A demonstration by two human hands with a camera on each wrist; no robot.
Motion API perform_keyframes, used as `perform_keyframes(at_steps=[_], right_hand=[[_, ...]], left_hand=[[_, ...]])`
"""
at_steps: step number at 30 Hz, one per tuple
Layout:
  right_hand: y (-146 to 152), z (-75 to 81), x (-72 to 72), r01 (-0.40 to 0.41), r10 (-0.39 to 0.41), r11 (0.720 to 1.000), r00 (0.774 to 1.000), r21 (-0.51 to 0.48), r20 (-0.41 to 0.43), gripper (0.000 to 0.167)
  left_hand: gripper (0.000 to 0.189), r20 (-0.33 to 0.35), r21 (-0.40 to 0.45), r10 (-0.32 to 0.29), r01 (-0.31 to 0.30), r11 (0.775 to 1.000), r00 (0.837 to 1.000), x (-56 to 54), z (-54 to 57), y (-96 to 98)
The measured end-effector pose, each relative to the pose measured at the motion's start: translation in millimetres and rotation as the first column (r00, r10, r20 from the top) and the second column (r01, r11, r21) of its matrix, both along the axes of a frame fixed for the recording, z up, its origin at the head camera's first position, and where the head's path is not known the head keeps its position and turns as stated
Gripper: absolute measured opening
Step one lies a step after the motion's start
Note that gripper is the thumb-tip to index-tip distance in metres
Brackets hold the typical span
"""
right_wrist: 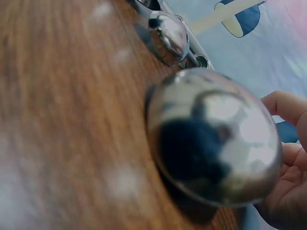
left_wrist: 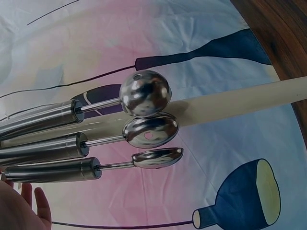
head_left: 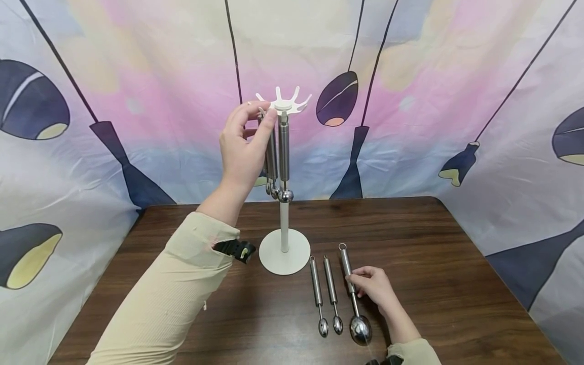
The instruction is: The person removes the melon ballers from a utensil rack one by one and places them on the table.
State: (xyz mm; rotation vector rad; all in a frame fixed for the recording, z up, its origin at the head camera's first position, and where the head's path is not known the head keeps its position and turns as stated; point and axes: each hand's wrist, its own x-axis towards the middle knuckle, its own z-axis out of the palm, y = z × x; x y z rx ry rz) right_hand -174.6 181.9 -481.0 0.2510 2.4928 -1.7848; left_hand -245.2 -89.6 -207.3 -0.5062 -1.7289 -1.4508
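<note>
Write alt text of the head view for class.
A person's left grip pinches a metal scoop at a white stand, beside two hanging scoops. The right grip holds a large scoop next to two small scoops on a brown table.

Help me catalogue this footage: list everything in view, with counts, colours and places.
Stand: one, white, upright on the table, with prongs at its top
Hanging scoops: three, silver, hanging from the stand
Small lying scoops: two, silver, on the table, left of the large scoop
Large scoop: one, silver, lying on the table
Table: one, brown wood-grain, under the stand
Backdrop: number of pieces unclear, patterned pastel, behind the table
Wrist straps: two, black, at the wrists
Sleeves: two, cream, on the arms
Left hand: one, bare, pinching a hanging scoop near its top
Right hand: one, bare, pinching the large scoop's handle
</note>
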Motion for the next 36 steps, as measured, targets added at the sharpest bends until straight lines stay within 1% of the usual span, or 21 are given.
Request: perform_keyframes(at_steps=[7,12,20,29,36], right_hand=[[-2.5,2.4,-0.9,-0.011,0.011,0.994,1.0,0.113,0.001,0.022],[-4.8,3.1,-2.3,-0.021,0.02,0.985,1.0,0.172,0.004,0.022],[-7.1,1.2,-3.4,-0.021,0.021,0.964,1.0,0.266,0.002,0.022],[-8.9,3.5,-2.1,-0.038,0.035,0.958,0.999,0.285,0.013,0.021],[-7.2,2.2,-2.8,-0.04,0.036,0.961,0.999,0.275,0.019,0.022]], left_hand=[[0.028,0.01,0.0,-0.002,0.002,1.0,1.0,1.1,0.4,-0.1],[0.028,0.014,-0.002,0.002,-0.002,1.0,1.0,0.7,0.4,0.0],[0.028,0.007,-0.004,0.001,-0.001,1.0,1.0,0.8,0.1,-0.4],[0.028,-0.001,-0.004,-0.004,0.004,1.0,1.0,-0.2,0.3,-0.2],[0.029,0.016,-0.015,-0.011,0.011,1.0,1.0,1.2,1.1,-1.2]])
